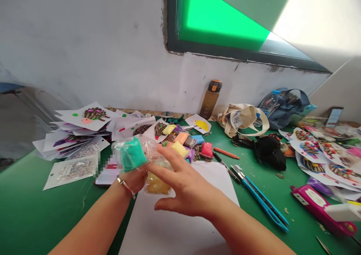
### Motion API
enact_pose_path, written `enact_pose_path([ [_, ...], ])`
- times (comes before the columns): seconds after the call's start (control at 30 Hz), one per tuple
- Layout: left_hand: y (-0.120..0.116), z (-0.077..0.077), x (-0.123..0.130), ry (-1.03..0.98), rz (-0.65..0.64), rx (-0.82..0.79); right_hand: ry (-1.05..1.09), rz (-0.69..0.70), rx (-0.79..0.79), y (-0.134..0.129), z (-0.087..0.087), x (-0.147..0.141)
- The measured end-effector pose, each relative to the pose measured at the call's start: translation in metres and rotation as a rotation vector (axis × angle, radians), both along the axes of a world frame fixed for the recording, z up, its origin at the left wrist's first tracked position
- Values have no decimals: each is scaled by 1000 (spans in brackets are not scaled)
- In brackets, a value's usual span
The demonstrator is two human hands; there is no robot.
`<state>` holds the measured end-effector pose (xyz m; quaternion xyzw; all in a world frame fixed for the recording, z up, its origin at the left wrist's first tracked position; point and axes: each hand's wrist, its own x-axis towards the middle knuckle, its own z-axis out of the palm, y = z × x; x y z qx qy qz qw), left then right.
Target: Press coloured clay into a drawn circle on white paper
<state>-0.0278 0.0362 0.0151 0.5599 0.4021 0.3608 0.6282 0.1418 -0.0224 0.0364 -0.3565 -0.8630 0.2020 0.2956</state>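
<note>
Clear plastic bag (148,153) hangs over far-left corner of white paper sheet (175,225), thin film crinkled, catching light. Inside: teal clay block (130,154), squarish w/ soft, matte, slightly grainy surface, sitting at top; below it yellow clay lumps (158,181), rounded, smooth, dulled by plastic.

L hand (132,181) is tucked behind bag, fingers hidden, so exact grip can't be told; thin bracelet (126,187) circles wrist, forearm angled in from lower left. R hand (183,183) is palm down, fingers spread wide, fingertips (166,151) touching bag's right side; forearm comes in from lower right.

Just past sheet's far edge: heap of small clay packets (180,142) in yellow, peach, blue, pink, purple, w/ loose sunflower seeds (197,153) beside it. Right of sheet: blue utility knife (262,202), long, slim, ridged grip, lying on green mat (28,217). Left of sheet: stack of seed-art cards (80,123), glossy white, partly fanned. Well beyond sheet: amber water bottle (210,99), upright against wall.
</note>
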Motion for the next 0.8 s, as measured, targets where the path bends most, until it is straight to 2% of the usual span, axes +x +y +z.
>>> enact_pose_path([
  [0.1, 2, 0, -10, -213, 10, -101, -19, -30, 90, 3, -6, -1],
  [0.23, 2, 16, -14, -407, -9, -265, 60, -101, 156, 10, -17, 2],
  [0.33, 1, 24, -13, -526, 41, -286, 74, -104, 169, 12, -21, 2],
  [0.4, 1, 24, -14, -583, 55, -299, 84, -102, 178, 11, -22, 2],
  [0.6, 9, 17, -25, -664, 11, -413, 222, -151, 70, 18, -10, 5],
  [0.8, 9, 23, -23, -617, 116, -456, 513, -310, -82, 42, -2, 9],
])
